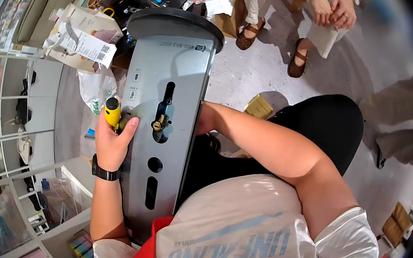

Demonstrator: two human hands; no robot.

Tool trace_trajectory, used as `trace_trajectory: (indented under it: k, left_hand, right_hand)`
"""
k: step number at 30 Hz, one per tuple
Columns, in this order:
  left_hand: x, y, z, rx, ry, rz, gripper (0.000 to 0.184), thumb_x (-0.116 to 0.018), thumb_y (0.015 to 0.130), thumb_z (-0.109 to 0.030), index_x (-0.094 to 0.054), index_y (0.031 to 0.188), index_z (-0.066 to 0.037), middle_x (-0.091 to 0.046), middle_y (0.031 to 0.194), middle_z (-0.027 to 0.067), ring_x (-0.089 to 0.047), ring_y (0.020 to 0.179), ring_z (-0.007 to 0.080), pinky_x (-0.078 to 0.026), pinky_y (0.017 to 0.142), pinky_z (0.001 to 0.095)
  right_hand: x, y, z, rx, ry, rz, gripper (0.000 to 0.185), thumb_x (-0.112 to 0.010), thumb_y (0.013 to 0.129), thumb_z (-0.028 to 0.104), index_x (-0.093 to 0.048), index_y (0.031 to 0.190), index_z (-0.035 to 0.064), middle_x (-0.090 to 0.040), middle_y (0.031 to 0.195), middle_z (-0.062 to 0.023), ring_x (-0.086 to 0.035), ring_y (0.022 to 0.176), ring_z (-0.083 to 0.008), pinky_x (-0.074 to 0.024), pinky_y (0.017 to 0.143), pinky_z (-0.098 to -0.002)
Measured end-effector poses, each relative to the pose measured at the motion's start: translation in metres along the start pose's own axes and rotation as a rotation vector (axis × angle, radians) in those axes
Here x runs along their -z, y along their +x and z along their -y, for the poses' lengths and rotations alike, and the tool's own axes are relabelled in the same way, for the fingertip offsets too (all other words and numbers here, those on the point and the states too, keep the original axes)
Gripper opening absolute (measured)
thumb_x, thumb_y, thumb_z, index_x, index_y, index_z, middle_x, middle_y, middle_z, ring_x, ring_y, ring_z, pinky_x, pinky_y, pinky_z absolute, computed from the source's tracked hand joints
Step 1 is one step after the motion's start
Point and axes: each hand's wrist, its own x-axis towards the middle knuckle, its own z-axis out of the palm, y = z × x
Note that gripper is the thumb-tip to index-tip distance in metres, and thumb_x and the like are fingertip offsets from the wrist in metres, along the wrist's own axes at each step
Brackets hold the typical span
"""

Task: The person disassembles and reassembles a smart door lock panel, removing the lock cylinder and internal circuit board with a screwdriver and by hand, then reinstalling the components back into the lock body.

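A long grey metal housing [163, 67] with slots and a round hole lies tilted across my lap. Its far end meets a round black disc [172, 19]. A brass lock cylinder [159, 126] shows in the larger cutout, with dark parts behind it. My left hand [110, 143], wearing a black watch, is at the housing's left side, closed around a yellow-and-black handle that looks like a screwdriver [112, 114]; its thumb lies along the housing's face. My right hand [206, 118] reaches behind the right edge, where its fingers are hidden.
Another person sits opposite with hands together [334, 12]. A small yellow box [258, 107] is on the floor. A paper bag [84, 33] and a white plastic bag [98, 88] are beyond my left hand. White shelving [31, 132] lines the left side.
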Motion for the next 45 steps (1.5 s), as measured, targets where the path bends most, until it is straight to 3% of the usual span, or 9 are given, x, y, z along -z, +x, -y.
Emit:
trace_trajectory:
  k: [3, 7, 11, 14, 15, 19, 26, 30, 45]
  left_hand:
    - [-0.002, 0.0, -0.012, 0.009, 0.16, -0.036, 0.04, -0.085, 0.08, -0.012, -0.059, 0.108, -0.001, -0.065, 0.115, 0.0144, -0.062, 0.104, 0.0251, -0.049, 0.093, 0.0351]
    - [0.003, 0.004, -0.022, -0.369, 0.387, -0.136, 0.044, -0.088, 0.07, -0.004, -0.052, 0.095, -0.003, -0.063, 0.122, 0.0176, -0.062, 0.104, 0.0349, -0.05, 0.092, 0.0395]
    - [0.006, -0.003, -0.038, -0.38, 0.339, -0.088, 0.049, -0.089, 0.064, 0.002, -0.049, 0.09, -0.005, -0.065, 0.117, 0.0153, -0.063, 0.101, 0.0331, -0.051, 0.088, 0.0382]
    - [0.008, -0.004, -0.034, -0.49, 0.258, -0.029, 0.049, -0.089, 0.063, 0.003, -0.049, 0.091, -0.006, -0.067, 0.112, 0.0138, -0.064, 0.097, 0.0313, -0.051, 0.084, 0.0373]
    - [0.01, -0.006, -0.036, -0.465, 0.206, 0.011, 0.042, -0.084, 0.071, 0.004, -0.048, 0.09, -0.007, -0.066, 0.112, 0.0143, -0.063, 0.094, 0.0245, -0.051, 0.083, 0.0338]
    - [0.016, -0.01, -0.051, -0.352, 0.157, 0.099, 0.038, -0.085, 0.074, -0.002, -0.052, 0.091, -0.006, -0.069, 0.102, 0.0122, -0.065, 0.089, 0.0296, -0.052, 0.08, 0.0369]
    - [0.008, -0.009, -0.072, -0.305, 0.216, 0.214, 0.032, -0.074, 0.074, 0.003, -0.055, 0.099, -0.005, -0.069, 0.11, 0.0106, -0.064, 0.098, 0.0346, -0.052, 0.085, 0.0388]
    - [-0.002, -0.004, -0.056, -0.336, 0.163, 0.204, 0.033, -0.071, 0.074, 0.006, -0.054, 0.1, -0.006, -0.069, 0.113, 0.0094, -0.063, 0.1, 0.035, -0.051, 0.086, 0.0401]
    - [0.006, -0.001, -0.054, -0.424, 0.183, 0.277, 0.034, -0.074, 0.072, 0.006, -0.052, 0.094, -0.007, -0.072, 0.106, 0.0084, -0.065, 0.094, 0.0316, -0.051, 0.082, 0.0376]
  right_hand:
    - [0.02, 0.009, -0.008, -0.025, 0.049, 0.044, 0.037, -0.057, 0.101, 0.039, -0.067, 0.117, 0.007, -0.07, 0.117, -0.0104, -0.067, 0.103, -0.0215, -0.0559, 0.093, -0.0388]
    - [0.005, 0.007, -0.014, 0.084, 0.225, 0.084, 0.041, -0.055, 0.103, 0.04, -0.066, 0.12, 0.0049, -0.069, 0.12, -0.0118, -0.067, 0.107, -0.024, -0.0556, 0.095, -0.0424]
    - [0.003, 0.012, -0.022, 0.149, 0.384, 0.149, 0.047, -0.051, 0.104, 0.045, -0.064, 0.126, 0.0055, -0.068, 0.124, -0.0128, -0.066, 0.112, -0.0267, -0.0546, 0.098, -0.0436]
    - [0.004, 0.008, -0.021, 0.107, 0.349, 0.118, 0.049, -0.046, 0.106, 0.04, -0.056, 0.139, 0.0059, -0.066, 0.131, -0.0124, -0.068, 0.114, -0.0268, -0.0576, 0.096, -0.0425]
    - [0.003, 0.008, -0.019, 0.055, 0.324, 0.024, 0.048, -0.044, 0.107, 0.039, -0.057, 0.139, 0.0072, -0.067, 0.129, -0.0116, -0.069, 0.113, -0.0264, -0.0583, 0.095, -0.0426]
    - [0.0, 0.001, -0.025, 0.04, 0.358, -0.16, 0.058, -0.049, 0.102, 0.055, -0.058, 0.136, 0.0082, -0.063, 0.134, -0.0129, -0.062, 0.12, -0.0284, -0.0506, 0.105, -0.0476]
    - [-0.02, 0.001, -0.023, 0.112, 0.296, -0.311, 0.053, -0.049, 0.103, 0.051, -0.059, 0.133, 0.0075, -0.065, 0.131, -0.013, -0.065, 0.115, -0.027, -0.0547, 0.1, -0.0452]
    - [-0.025, -0.006, -0.009, 0.047, 0.254, -0.302, 0.046, -0.051, 0.104, 0.047, -0.062, 0.127, 0.0084, -0.068, 0.122, -0.0108, -0.068, 0.108, -0.024, -0.057, 0.096, -0.0436]
    - [0.001, -0.022, -0.014, 0.008, 0.208, -0.096, 0.045, -0.044, 0.11, 0.037, -0.057, 0.138, 0.004, -0.067, 0.129, -0.0144, -0.069, 0.113, -0.026, -0.0574, 0.098, -0.0419]
